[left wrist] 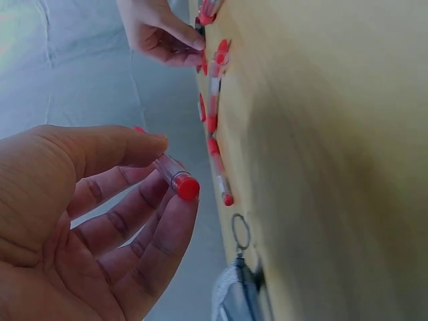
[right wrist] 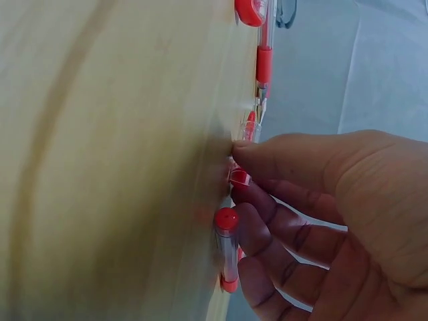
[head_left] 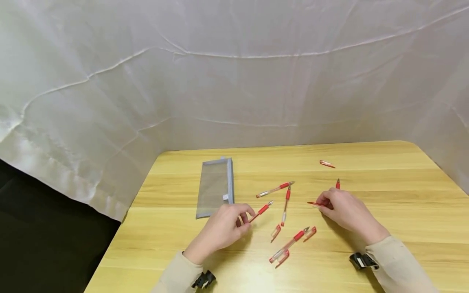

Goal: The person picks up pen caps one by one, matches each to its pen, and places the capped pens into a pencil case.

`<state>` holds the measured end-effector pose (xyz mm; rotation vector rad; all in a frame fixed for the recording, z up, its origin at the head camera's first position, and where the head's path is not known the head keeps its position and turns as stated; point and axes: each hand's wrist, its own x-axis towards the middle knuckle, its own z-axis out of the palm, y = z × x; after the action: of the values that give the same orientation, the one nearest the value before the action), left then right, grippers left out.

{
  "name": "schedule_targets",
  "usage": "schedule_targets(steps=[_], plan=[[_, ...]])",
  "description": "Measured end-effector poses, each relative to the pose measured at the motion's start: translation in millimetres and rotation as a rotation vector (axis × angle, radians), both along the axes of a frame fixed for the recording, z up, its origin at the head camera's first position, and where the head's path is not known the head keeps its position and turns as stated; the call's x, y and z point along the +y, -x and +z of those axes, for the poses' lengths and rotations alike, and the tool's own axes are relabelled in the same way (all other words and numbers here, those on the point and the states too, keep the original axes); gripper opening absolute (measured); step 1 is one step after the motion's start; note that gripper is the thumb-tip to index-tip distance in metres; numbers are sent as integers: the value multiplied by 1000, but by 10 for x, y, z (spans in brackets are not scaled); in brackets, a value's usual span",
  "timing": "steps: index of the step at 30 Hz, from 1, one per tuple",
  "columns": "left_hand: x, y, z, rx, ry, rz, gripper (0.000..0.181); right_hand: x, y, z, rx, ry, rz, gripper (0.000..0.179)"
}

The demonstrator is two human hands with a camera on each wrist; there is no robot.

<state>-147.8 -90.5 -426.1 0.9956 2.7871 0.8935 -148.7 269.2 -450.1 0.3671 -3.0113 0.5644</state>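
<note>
My left hand [head_left: 229, 226] pinches an uncapped gel pen [head_left: 263, 209] between thumb and fingers. Its red grip and metal tip point away to the right, and the red end plug [left wrist: 188, 188] faces the left wrist camera. On the right, my right hand [head_left: 346, 207] pinches a clear-and-red pen cap [right wrist: 239, 176] low against the table. Another gel pen [right wrist: 229, 257] lies beside those fingers, partly hidden by the hand in the head view. Between the hands lie three uncapped gel pens, one upper [head_left: 272, 190], one middle [head_left: 286, 205] and one nearer [head_left: 289, 245].
Loose red caps lie near the pens, one left [head_left: 275, 233], one right [head_left: 310, 234], one in front [head_left: 282, 259]. Farther back is another cap [head_left: 327, 164]. A grey mesh zip pouch [head_left: 214, 187] lies beyond my left hand on the wooden table [head_left: 154, 228]. Pale curtains [head_left: 238, 89] surround the table's back.
</note>
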Motion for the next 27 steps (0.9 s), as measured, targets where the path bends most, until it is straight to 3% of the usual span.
schedule_targets(steps=[11, 19, 27], plan=[[70, 34, 95, 4, 22, -22, 19, 14, 1, 24, -24, 32, 39, 16], [45, 38, 91, -5, 45, -14, 18, 4, 23, -3, -14, 59, 66, 9], [37, 32, 92, -5, 35, -18, 18, 54, -23, 69, 32, 293, 143, 11]])
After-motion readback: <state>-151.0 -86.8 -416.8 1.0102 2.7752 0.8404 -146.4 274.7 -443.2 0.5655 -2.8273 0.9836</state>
